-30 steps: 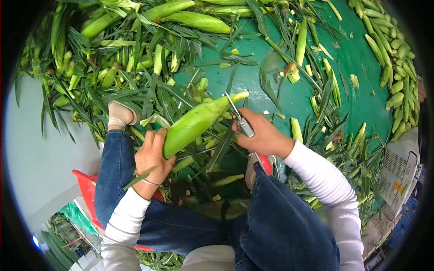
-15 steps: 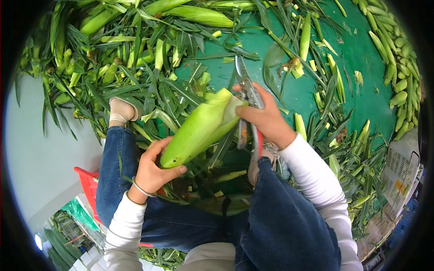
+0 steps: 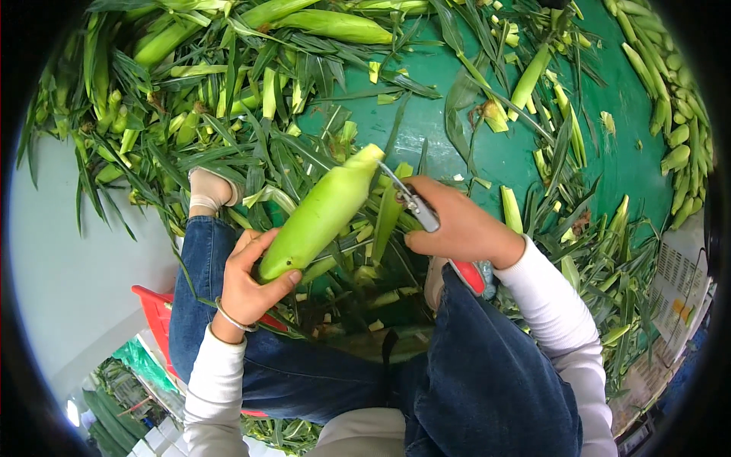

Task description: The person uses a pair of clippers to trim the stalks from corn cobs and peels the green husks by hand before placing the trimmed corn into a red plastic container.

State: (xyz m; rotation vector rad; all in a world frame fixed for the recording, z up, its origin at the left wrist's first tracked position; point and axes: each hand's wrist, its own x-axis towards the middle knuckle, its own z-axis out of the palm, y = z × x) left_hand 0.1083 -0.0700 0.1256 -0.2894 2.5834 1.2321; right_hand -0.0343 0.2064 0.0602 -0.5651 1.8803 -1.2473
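Observation:
In my left hand [image 3: 247,286] is a smooth green corn cob [image 3: 316,217] in its husk, gripped at the lower end. The cob slants up to the right, and its pale cut stem end points away from me. My right hand [image 3: 468,225] is closed around pruning shears [image 3: 420,210] with a red handle end showing below the palm. Their grey blade reaches toward the cob's stem end; whether it touches is hard to tell. A loose green husk leaf [image 3: 388,217] hangs or lies between the cob and my right hand.
Unhusked corn and leaves form a heap [image 3: 205,99] at the far left. Rows of trimmed cobs [image 3: 681,114] line the far right. Leaf scraps and stem bits litter the green floor [image 3: 426,122]. A red stool [image 3: 152,316] shows beside my left leg.
My right hand and the shears have drawn away from the cob, to the right and nearer me. The husk leaf has come off the cob. The cob has shifted slightly left.

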